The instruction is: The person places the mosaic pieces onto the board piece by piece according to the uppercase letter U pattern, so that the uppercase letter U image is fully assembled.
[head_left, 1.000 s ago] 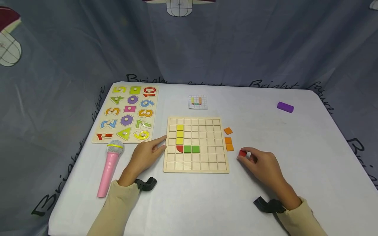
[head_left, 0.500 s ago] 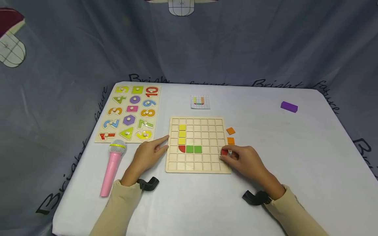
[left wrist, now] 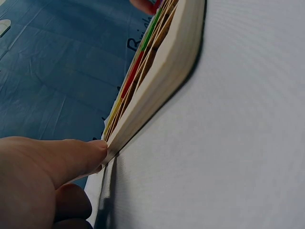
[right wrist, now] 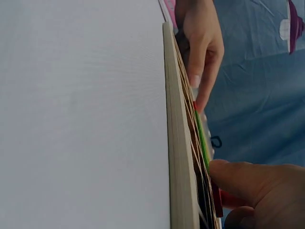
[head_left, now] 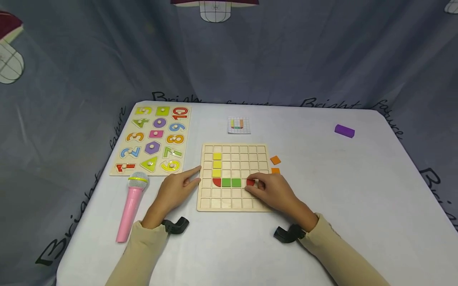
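A wooden grid board (head_left: 226, 203) lies mid-table. In it sit yellow tiles (head_left: 216, 164) in a column, a red rounded-corner tile (head_left: 216, 182) below them, and two green tiles (head_left: 231, 182) in a row. My right hand (head_left: 273, 193) pinches another red tile (head_left: 250, 182) between thumb and fingers over the same row, right of the green ones; the right wrist view shows this red tile (right wrist: 218, 201) at the grid. Whether it touches the cell floor I cannot tell. My left hand (head_left: 175, 193) rests its extended index finger and thumb against the board's left edge.
Orange tiles (head_left: 275, 160) lie right of the board, partly behind my right hand. A pattern card (head_left: 239, 125) is beyond the board. At left are a number-and-shape puzzle (head_left: 150, 141) and a pink toy microphone (head_left: 129, 210). A purple block (head_left: 344, 131) lies far right.
My right hand has carried the red tile leftward, from the table right of the board to over the grid row with the green tiles. The left hand has stayed at the board's edge.
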Tool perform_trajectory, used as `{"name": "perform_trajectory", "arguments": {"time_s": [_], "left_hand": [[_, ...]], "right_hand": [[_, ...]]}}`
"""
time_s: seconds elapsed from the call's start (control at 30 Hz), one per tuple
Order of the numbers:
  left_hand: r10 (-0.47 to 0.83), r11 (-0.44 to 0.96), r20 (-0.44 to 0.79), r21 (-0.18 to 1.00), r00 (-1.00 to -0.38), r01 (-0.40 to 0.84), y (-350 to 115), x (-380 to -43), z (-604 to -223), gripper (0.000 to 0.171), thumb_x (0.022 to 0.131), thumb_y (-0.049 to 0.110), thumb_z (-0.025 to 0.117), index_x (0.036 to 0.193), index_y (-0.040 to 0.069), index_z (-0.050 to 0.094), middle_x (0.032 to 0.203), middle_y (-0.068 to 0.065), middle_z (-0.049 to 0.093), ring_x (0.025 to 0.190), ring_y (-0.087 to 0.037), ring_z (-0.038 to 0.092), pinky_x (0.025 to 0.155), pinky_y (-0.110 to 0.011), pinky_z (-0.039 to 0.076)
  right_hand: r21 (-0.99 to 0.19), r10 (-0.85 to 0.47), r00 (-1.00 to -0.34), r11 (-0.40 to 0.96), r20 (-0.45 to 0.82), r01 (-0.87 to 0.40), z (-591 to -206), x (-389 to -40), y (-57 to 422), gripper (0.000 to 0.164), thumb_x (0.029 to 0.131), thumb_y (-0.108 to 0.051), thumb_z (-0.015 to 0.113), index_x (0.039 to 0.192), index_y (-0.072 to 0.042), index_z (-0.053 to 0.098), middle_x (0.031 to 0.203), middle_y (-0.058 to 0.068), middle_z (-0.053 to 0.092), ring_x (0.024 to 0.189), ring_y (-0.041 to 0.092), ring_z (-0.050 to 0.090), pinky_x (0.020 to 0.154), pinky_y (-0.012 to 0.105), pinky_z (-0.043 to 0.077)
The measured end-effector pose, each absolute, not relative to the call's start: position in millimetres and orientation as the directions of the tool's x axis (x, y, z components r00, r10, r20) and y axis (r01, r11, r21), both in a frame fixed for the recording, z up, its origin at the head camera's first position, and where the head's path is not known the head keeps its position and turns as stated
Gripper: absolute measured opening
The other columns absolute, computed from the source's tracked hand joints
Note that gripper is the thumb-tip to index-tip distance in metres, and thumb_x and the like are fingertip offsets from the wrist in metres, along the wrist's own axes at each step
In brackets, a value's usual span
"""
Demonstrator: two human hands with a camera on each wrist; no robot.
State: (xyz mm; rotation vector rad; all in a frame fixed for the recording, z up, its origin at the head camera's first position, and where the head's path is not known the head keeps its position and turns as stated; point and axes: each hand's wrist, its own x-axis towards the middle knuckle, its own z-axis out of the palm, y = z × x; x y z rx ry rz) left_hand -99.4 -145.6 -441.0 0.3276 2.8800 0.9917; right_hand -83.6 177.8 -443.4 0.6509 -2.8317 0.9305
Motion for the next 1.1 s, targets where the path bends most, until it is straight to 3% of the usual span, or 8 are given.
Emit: {"name": "perform_trajectory", "arguments": {"time_s": [0.77, 1.1], "left_hand": [[0.22, 0.77, -0.011, 0.616, -0.975, 0.167, -145, -99, -440, 0.046, 0.097, 0.031, 0.071, 0.142, 0.024, 0.064, 0.058, 0.003, 0.044, 0.053, -0.013, 0.039, 0.053, -0.031, 0.031], [0.226, 0.769, -0.008, 0.616, -0.974, 0.173, -146, -100, -440, 0.046, 0.097, 0.031, 0.071, 0.142, 0.024, 0.063, 0.058, 0.003, 0.044, 0.053, -0.012, 0.038, 0.053, -0.031, 0.031]], "right_hand": [[-0.537, -0.341, -0.908, 0.733, 0.242, -0.418, -446, -86, 165, 0.024, 0.087, -0.028, 0.083, 0.105, -0.014, 0.079, 0.057, -0.015, 0.045, 0.051, 0.001, 0.041, 0.047, 0.023, 0.031], [-0.59, -0.293, -0.905, 0.687, 0.308, -0.423, -448, -82, 187, 0.021, 0.087, -0.024, 0.083, 0.105, -0.014, 0.079, 0.056, -0.015, 0.037, 0.051, 0.001, 0.031, 0.049, 0.024, 0.027]]}}
